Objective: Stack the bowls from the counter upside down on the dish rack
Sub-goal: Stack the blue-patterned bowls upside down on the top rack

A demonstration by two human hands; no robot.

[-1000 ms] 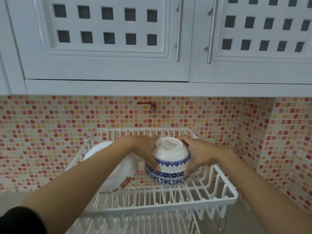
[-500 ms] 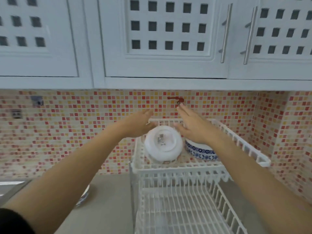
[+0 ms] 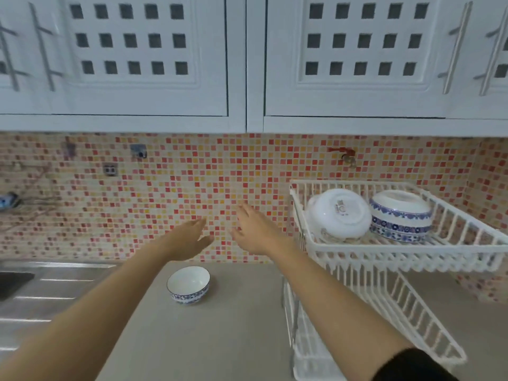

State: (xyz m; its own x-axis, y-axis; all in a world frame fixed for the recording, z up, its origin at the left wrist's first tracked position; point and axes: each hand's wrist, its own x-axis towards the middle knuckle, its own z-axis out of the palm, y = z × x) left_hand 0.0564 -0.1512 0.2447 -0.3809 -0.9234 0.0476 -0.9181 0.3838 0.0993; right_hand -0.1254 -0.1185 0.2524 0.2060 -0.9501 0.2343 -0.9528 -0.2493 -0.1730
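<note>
A white bowl with a blue patterned band point(image 3: 188, 284) stands upright on the grey counter point(image 3: 225, 336). Above it hover my left hand point(image 3: 189, 237) and my right hand point(image 3: 253, 229), both open, fingers spread, holding nothing. The white wire dish rack point(image 3: 412, 248) stands at the right. On its top tier lie upside-down blue-and-white bowls stacked point(image 3: 400, 215) and a plain white dish point(image 3: 339, 213) tilted on its side, base showing.
A steel sink and drainboard point(image 3: 35, 287) sit at the left. The rack's lower tier point(image 3: 365, 334) reaches toward me. White wall cabinets point(image 3: 247, 56) hang overhead, above a mosaic tile wall point(image 3: 192, 188) with a red tap point(image 3: 343, 154).
Both hands let go of the blue-and-white bowl on the rack and moved left, off the rack. My view swung left, bringing the counter bowl and sink into sight.
</note>
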